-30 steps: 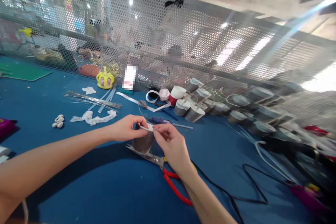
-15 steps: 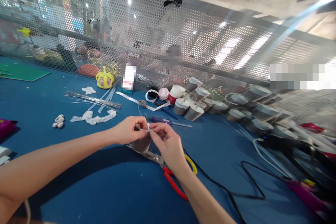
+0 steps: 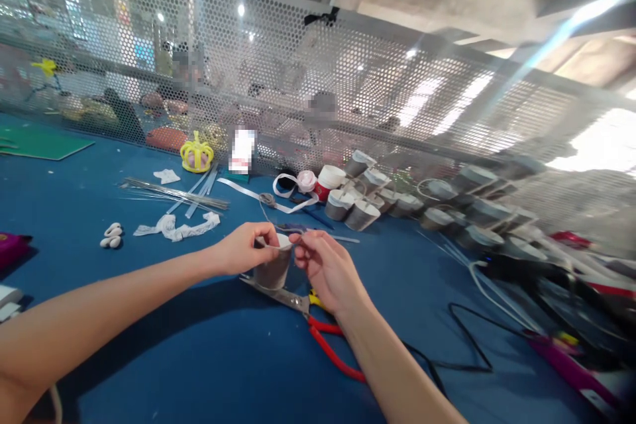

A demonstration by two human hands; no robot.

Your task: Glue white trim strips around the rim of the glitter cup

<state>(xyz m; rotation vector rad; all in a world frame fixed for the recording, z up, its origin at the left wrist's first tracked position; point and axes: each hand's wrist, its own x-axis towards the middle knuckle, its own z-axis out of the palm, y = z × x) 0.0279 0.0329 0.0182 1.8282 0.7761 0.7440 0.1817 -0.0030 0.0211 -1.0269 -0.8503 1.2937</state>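
Note:
A small grey cup (image 3: 272,271) with a white inside stands over the scissor blades on the table. My left hand (image 3: 246,250) is closed on the cup's left rim, thumb outside and fingers over the edge. Just right of the rim, my right hand (image 3: 325,265) pinches a thin grey cord, its fingertips raised. The cord seems to run to a small grey coil (image 3: 267,200) behind the cup. Scissors (image 3: 297,303) with red and yellow handles lie under my right wrist, which hides part of them.
Several grey cups (image 3: 362,213) stand at the back right, near a white ribbon (image 3: 243,189). Thin metal wires (image 3: 173,192), crumpled white strips (image 3: 176,228) and a yellow crown (image 3: 197,156) lie back left. A black cable (image 3: 470,324) crosses the right side. A perforated metal screen (image 3: 278,66) closes the back.
My right hand has drawn away from the cup's rim to the right, its fingertips slightly higher. My left hand has stayed on the cup. The view has shifted slightly.

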